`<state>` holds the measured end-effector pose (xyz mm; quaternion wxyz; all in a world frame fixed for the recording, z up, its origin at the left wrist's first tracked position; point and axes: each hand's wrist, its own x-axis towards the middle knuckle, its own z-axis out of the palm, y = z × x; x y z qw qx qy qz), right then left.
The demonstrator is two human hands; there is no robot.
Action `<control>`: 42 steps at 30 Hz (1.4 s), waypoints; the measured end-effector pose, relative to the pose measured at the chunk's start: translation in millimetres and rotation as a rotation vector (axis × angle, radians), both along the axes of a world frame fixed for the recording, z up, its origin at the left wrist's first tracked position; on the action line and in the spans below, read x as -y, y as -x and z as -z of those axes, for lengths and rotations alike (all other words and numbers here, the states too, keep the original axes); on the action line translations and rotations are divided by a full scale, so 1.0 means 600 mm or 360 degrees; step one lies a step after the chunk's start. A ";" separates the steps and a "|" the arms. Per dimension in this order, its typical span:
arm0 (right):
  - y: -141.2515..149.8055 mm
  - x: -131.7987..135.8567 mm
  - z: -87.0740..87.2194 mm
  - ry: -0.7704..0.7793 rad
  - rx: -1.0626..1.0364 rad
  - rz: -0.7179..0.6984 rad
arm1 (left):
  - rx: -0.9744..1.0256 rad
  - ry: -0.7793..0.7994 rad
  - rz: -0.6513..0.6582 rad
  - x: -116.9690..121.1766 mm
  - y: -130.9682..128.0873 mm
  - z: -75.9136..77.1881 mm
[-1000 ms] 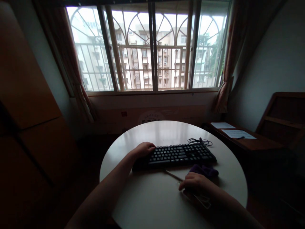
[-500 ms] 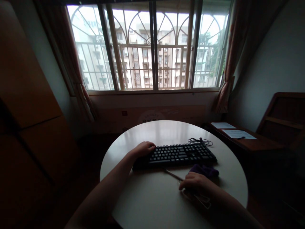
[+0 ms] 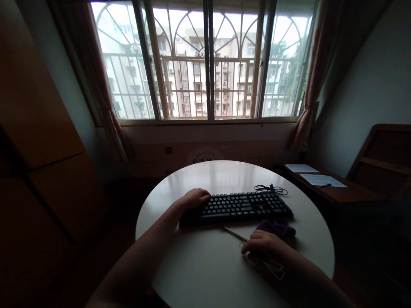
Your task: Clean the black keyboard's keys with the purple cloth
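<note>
A black computer keyboard lies across the round white table, its coiled cable behind it. My left hand is closed over the keyboard's far left corner. Nearer to me, my right hand is low over the tabletop, its fingers bent together around something mostly hidden beneath them. Thin wire loops stick out under that hand toward me. A slim stick-like tool extends from its fingertips toward the keyboard. A crumpled purple cloth lies just behind the right hand.
To the right, a low brown wooden surface carries papers and a dark pen. A wooden chair back stands beyond it. Tall wooden cabinets are at the left. A barred window with curtains fills the back.
The view has shifted very slightly. Both hands, the keyboard and the things by the right hand keep their places.
</note>
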<state>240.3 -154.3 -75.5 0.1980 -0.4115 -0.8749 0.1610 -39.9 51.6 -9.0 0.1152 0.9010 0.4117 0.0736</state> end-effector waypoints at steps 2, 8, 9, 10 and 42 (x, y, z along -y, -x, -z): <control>-0.001 -0.001 0.001 -0.0006 0.0009 -0.0003 | -0.0006 -0.0001 0.0004 -0.002 0.000 0.002; 0.000 0.000 -0.001 -0.0001 0.0008 -0.0015 | -0.0007 -0.0006 0.0008 -0.004 0.001 0.003; 0.000 0.001 -0.002 0.0002 -0.0005 -0.0020 | -0.0002 -0.0006 0.0010 -0.004 0.001 0.003; 0.001 0.001 -0.003 0.0004 -0.0015 -0.0022 | 0.0003 -0.0005 0.0012 -0.004 0.001 0.004; 0.004 0.007 -0.012 0.0037 0.0044 0.0006 | 0.0024 0.0011 -0.0012 0.001 0.001 0.002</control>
